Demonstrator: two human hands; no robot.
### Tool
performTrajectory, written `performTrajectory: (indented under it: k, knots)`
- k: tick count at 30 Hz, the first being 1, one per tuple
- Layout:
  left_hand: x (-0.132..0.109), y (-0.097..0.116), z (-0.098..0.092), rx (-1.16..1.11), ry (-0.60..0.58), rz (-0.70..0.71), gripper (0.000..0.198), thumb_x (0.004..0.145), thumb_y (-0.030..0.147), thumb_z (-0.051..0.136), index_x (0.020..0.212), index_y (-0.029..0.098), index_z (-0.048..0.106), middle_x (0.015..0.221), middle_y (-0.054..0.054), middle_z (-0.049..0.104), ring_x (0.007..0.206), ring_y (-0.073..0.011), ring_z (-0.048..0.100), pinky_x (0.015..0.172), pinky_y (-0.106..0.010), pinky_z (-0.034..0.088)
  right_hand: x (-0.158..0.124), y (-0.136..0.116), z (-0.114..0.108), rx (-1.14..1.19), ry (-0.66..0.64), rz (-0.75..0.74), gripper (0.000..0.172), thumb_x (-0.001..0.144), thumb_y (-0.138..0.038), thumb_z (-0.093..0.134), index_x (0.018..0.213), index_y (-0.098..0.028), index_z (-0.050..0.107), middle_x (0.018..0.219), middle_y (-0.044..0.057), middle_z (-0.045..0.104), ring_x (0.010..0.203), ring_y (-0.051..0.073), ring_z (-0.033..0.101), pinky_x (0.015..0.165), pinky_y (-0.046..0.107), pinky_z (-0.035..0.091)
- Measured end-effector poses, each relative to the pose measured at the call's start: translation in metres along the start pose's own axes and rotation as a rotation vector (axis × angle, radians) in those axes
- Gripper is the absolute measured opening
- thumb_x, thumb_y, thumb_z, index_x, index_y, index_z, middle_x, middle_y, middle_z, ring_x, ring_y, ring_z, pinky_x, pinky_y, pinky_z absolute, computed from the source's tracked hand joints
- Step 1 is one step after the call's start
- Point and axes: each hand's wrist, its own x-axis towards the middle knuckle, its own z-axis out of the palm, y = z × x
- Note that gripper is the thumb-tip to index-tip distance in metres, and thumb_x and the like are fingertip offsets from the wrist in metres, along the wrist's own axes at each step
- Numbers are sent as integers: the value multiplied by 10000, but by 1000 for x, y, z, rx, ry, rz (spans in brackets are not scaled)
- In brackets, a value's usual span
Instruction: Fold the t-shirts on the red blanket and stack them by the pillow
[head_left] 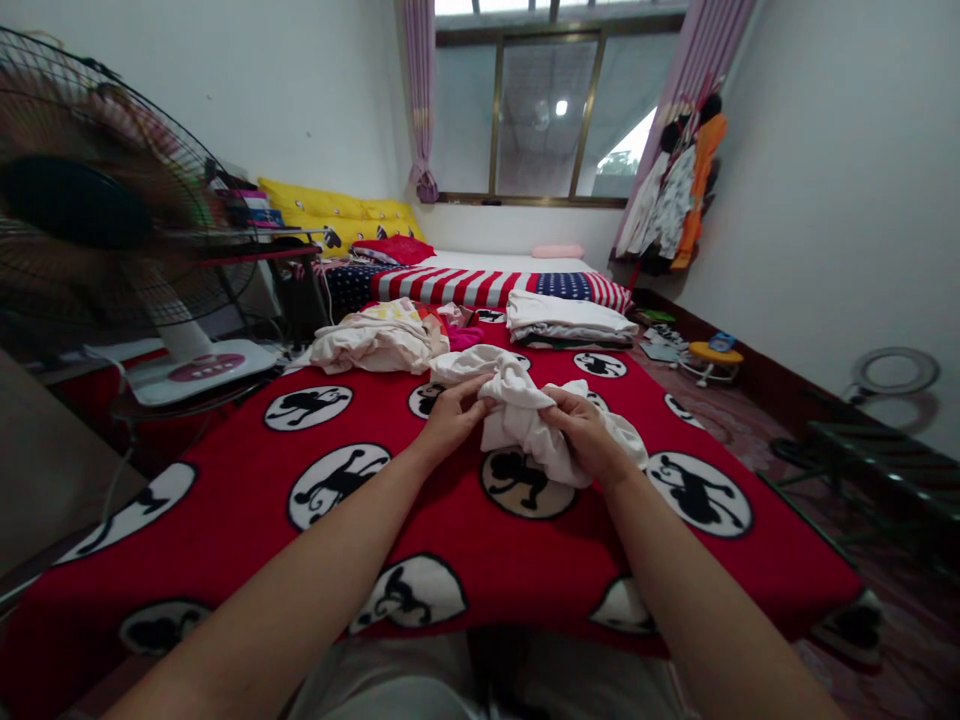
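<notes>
A crumpled white cloth (521,415) is bunched up over the middle of the red blanket (247,530), which has a pattern of black figures in white circles. My left hand (457,415) pinches the cloth at its left side. On the right side of the same cloth, my right hand (583,430) grips a fold between thumb and fingers. Beyond the cloth to the right lies a flat stack of folded clothes (566,318), white on top. To the left is a loose heap of clothes (382,337), mostly cream, with pink and orange pieces beside it.
A fan (202,362) stands at the left near a small cluttered table (262,250). Behind the blanket is a bed with a striped cover (465,288). An orange-topped stool (715,353) and a dark rack (892,470) are on the right. Clothes (675,205) hang by the window.
</notes>
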Motion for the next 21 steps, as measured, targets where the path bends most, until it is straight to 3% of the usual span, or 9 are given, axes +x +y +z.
performTrajectory:
  k: [4,7,10,12,17,21]
  knots:
    - [3,0,-1,2,101,-21,418,748,271,652,1142,131,642,1125,-115,694,961,-221,665,822,-311,532,-1,1,1,-58,-61,-6,266,696,-428,731,806,-187,696,734,-6,636,633,122,533,542,203,408]
    - [6,2,-7,149,296,-14,351,707,172,599,1054,139,641,977,-78,716,808,-173,663,705,-250,516,-2,0,1,-80,-100,25,278,721,-449,719,771,-177,684,684,-7,622,587,113,515,496,195,375]
    - [9,7,-19,213,471,-4,323,667,116,554,985,150,601,873,-46,693,753,-155,644,650,-222,485,-4,-3,-2,-14,-46,82,321,733,-493,704,733,-174,669,594,-16,594,487,101,472,434,202,337]
    - [10,11,-25,212,522,12,302,659,103,538,954,160,567,846,-34,672,760,-155,641,643,-215,472,-4,-4,-6,44,33,88,340,706,-504,723,683,-172,655,555,-19,589,446,100,462,413,210,337]
    - [10,19,-23,128,504,12,243,650,94,536,877,178,550,724,16,615,678,-128,590,591,-191,413,-4,-10,-11,199,145,66,329,633,-475,777,728,-172,691,599,0,658,484,130,553,466,236,431]
    - [13,21,-19,-366,383,-226,280,631,122,581,908,163,574,714,17,631,618,-117,571,558,-191,410,-1,-14,-13,259,242,-20,366,614,-480,786,838,-197,722,697,6,712,608,174,637,575,277,508]
